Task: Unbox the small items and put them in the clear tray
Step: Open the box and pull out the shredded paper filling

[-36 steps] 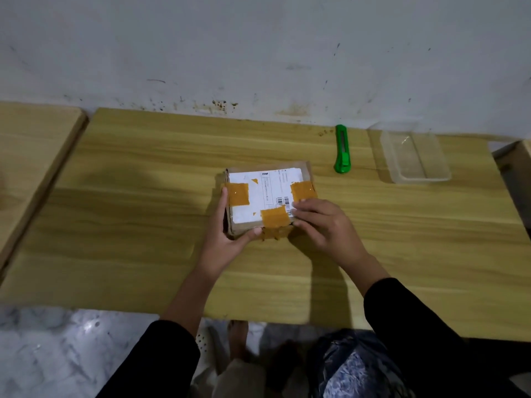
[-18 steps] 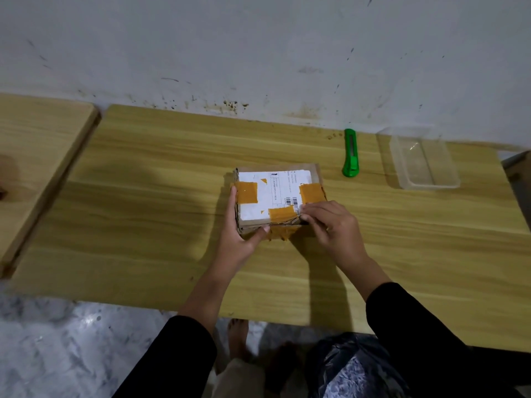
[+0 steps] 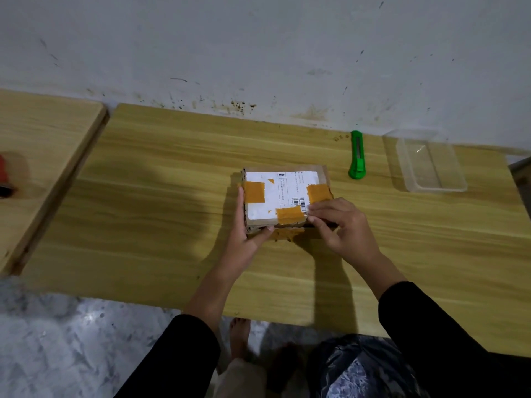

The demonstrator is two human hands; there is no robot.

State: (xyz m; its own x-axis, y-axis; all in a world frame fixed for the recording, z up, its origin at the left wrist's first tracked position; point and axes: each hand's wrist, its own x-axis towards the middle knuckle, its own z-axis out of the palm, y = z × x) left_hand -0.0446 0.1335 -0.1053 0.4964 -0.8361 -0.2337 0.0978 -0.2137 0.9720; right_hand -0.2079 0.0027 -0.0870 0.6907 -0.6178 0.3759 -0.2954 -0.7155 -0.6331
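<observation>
A small cardboard box (image 3: 284, 193) with a white shipping label and orange tape patches lies flat in the middle of the wooden table (image 3: 172, 225). My left hand (image 3: 247, 234) grips its left side, thumb along the near edge. My right hand (image 3: 342, 228) rests on the near right corner, fingertips pinching at the tape by the barcode. The box's lid is down. An empty clear tray (image 3: 431, 168) sits at the back right. What the box holds is hidden.
A green utility knife (image 3: 356, 156) lies between the box and the tray, near the wall. A second wooden table (image 3: 43, 156) stands to the left with a red object (image 3: 4, 173) at the frame's edge. A black bag (image 3: 367, 369) sits below the table's front edge.
Both hands keep their hold on the box. My right fingertips have shifted slightly along the near right edge of the tape. The camera has drifted, so the scene sits further right.
</observation>
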